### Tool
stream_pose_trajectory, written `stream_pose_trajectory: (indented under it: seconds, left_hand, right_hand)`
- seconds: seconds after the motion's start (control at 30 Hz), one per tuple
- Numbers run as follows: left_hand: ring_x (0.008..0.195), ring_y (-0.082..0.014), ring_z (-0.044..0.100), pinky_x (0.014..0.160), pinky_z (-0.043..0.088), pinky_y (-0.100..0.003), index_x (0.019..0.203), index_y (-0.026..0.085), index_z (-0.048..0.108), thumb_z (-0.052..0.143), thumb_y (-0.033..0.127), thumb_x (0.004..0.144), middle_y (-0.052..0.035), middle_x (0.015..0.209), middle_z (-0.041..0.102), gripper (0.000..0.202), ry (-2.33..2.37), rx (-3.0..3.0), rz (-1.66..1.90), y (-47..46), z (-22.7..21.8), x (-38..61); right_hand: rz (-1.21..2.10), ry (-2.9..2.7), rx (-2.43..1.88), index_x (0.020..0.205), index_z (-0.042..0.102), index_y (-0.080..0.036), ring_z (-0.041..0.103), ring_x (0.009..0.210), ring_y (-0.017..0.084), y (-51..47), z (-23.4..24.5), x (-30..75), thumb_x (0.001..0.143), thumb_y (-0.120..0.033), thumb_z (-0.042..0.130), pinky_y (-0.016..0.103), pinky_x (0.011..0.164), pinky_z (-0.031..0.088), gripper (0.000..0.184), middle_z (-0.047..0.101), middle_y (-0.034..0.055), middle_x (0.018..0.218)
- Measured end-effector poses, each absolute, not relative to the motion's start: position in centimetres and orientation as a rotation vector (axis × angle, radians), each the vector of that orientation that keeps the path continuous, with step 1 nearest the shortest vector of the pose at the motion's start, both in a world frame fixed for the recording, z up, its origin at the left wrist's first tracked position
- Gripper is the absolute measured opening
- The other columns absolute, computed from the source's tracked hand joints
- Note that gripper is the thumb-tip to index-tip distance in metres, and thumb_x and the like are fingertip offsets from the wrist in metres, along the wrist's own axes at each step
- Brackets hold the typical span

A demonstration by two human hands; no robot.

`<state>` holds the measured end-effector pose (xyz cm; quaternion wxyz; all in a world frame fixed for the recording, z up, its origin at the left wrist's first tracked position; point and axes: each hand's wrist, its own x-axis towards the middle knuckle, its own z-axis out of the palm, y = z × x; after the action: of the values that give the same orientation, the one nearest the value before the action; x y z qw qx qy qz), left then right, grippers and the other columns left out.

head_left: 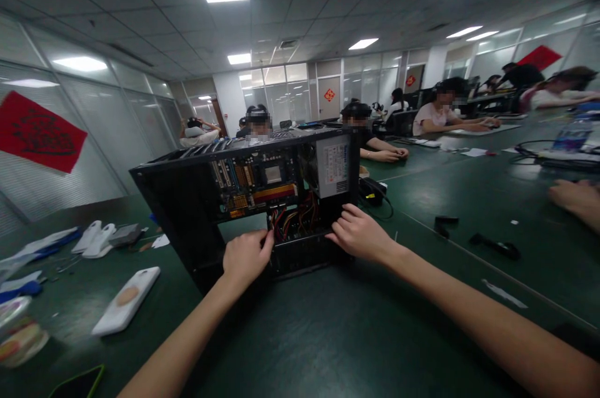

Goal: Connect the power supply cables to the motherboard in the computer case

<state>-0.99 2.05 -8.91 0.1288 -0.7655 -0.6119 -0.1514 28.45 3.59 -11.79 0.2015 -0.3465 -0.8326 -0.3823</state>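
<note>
On the wall far left, a red banner (40,132), writing too blurred to read. Near the left edge of the table (328,335), a white pad (125,301). Mid-table, back from the near edge: PC case (187,210), open side facing the wearer, long axis running left to right, right end angled slightly away. Inside, motherboard (255,182) left of centre, wires (293,223) below, power supply (334,167) at the right end, label print too small to read. Left hand (246,257) curled tight at the wires; gripping one or not, cannot tell. Right hand (359,232) curled narrow over the case's lower frame under the power supply, holding it. Further right, black parts (497,246) on the table; at the right edge, another person's hand (576,198).
</note>
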Motion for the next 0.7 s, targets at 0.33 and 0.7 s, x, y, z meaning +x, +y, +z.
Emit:
stream_pose_trajectory:
  seconds: [0.33, 0.7]
  left_hand:
    - [0.071, -0.0227, 0.065, 0.059, 0.029, -0.029, 0.073, 0.023, 0.076, 0.032, 0.061, 0.097, -0.0069, 0.072, 0.072, 0.062, -1.901, -2.216, -0.718, 5.2, -8.6, -3.8]
    - [0.052, -0.0124, 0.042, 0.051, 0.026, -0.026, 0.057, 0.017, 0.053, 0.038, 0.061, 0.092, 0.0004, 0.051, 0.047, 0.058, -1.944, -2.185, -1.439, 12.6, -9.1, -8.3]
  right_hand:
    - [-1.024, -2.343, -0.961, 0.073, 0.068, -0.015, 0.056, 0.065, 0.019, 1.3, -11.2, 25.4, 0.101, -0.029, 0.05, 0.036, 0.088, 0.037, 0.037, 0.065, 0.0072, 0.063]
    - [-1.098, -2.475, -0.605, 0.092, 0.063, -0.01, 0.051, 0.051, 0.016, -3.0, -10.7, 16.1, 0.104, -0.023, 0.036, 0.038, 0.072, 0.046, 0.032, 0.061, 0.0036, 0.065]
